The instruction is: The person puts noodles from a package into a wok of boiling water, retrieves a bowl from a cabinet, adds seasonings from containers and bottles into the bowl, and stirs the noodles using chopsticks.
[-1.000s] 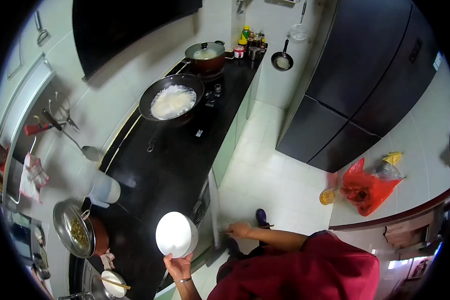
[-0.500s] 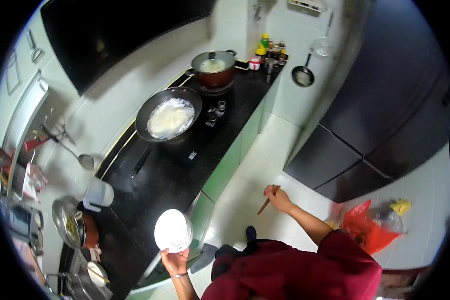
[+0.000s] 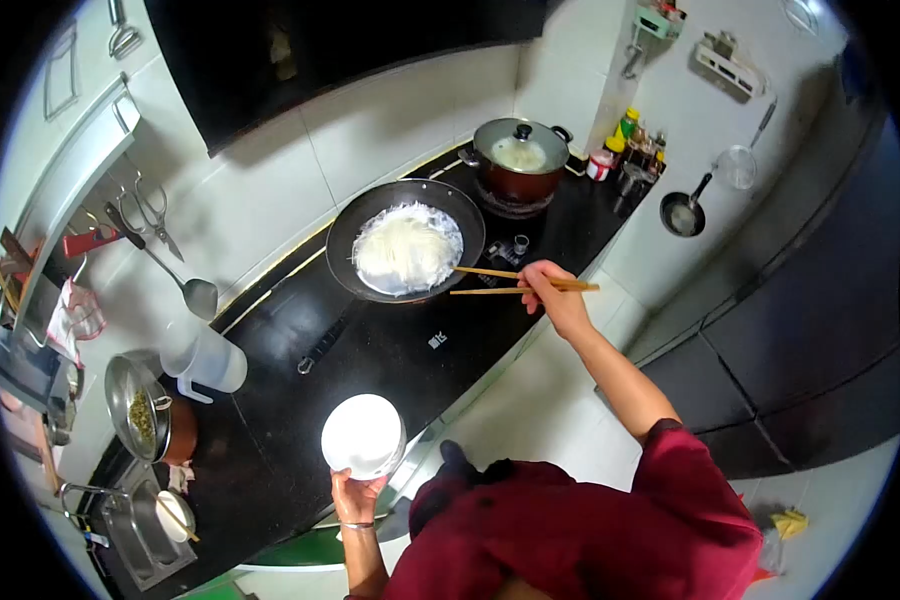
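My left hand (image 3: 358, 497) grips a white bowl (image 3: 362, 437) from below, near the counter's front edge. Its inside looks plain white and overexposed, so I cannot tell whether anything lies in it. Wooden chopsticks (image 3: 495, 291) are in my right hand (image 3: 560, 298), their tips spread apart. The upper tip reaches the right edge of the dark wok (image 3: 342, 240); the lower one points just outside it. Pale noodles (image 3: 407, 250) in whitish liquid fill the wok's middle.
Behind the wok stands a lidded red-brown pot (image 3: 520, 178). Seasoning bottles (image 3: 625, 150) crowd the far corner. A plastic jug (image 3: 210, 362), a pot with a tilted lid (image 3: 178, 432) and a sink (image 3: 135, 560) line the left. The dark refrigerator (image 3: 820, 330) is at right.
My right hand has risen from beside the counter to the wok, and the chopsticks now point left with tips apart. My left hand still holds the bowl. The view has shifted.
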`<state>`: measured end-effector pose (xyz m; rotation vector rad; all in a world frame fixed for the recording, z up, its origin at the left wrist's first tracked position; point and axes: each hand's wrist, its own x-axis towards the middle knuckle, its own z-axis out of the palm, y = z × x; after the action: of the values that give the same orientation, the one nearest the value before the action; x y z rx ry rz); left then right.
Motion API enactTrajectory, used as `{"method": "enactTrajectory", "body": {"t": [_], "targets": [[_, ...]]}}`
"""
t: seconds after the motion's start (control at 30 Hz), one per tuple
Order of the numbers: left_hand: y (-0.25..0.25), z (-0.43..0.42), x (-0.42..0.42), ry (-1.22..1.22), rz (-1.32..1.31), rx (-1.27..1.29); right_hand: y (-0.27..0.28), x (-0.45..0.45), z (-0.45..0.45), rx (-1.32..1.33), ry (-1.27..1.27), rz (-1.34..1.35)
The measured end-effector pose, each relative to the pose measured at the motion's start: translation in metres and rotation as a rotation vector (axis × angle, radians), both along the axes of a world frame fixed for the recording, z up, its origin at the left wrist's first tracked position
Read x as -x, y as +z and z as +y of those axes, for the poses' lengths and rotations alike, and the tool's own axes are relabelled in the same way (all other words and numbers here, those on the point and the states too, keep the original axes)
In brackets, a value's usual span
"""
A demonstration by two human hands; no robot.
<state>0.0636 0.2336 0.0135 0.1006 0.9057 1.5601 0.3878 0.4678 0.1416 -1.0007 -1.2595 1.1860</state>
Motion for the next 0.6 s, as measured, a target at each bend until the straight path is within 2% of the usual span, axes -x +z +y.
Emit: {"method": "enactTrajectory", "body": {"t": [0.23, 0.3, 0.37, 0.47, 0.53, 0.57, 0.6], "targets": [[0.004, 0.041, 0.007, 0.062, -0.079, 0.005, -0.020, 0.043, 0.123, -0.068, 0.039, -0.169], [0.005, 0.044, 0.011, 0.084, -0.073, 0.019, -0.026, 0.055, 0.149, 0.001, 0.140, -0.351], [0.011, 0.044, 0.007, 0.124, 0.055, 0.029, -0.046, 0.061, 0.180, -0.004, 0.232, -0.485], [0.011, 0.032, -0.002, 0.276, 0.050, 0.046, -0.085, 0.071, 0.233, -0.067, 0.271, -0.512], [0.013, 0.031, -0.013, 0.365, 0.042, 0.044, -0.102, 0.082, 0.274, -0.273, 0.190, -0.512], [0.016, 0.029, -0.020, 0.391, 0.034, 0.027, -0.107, 0.087, 0.288, -0.237, 0.180, -0.559], [0.016, 0.027, -0.026, 0.433, 0.010, 0.056, -0.089, 0.096, 0.281, 0.067, 0.220, -0.466]]}}
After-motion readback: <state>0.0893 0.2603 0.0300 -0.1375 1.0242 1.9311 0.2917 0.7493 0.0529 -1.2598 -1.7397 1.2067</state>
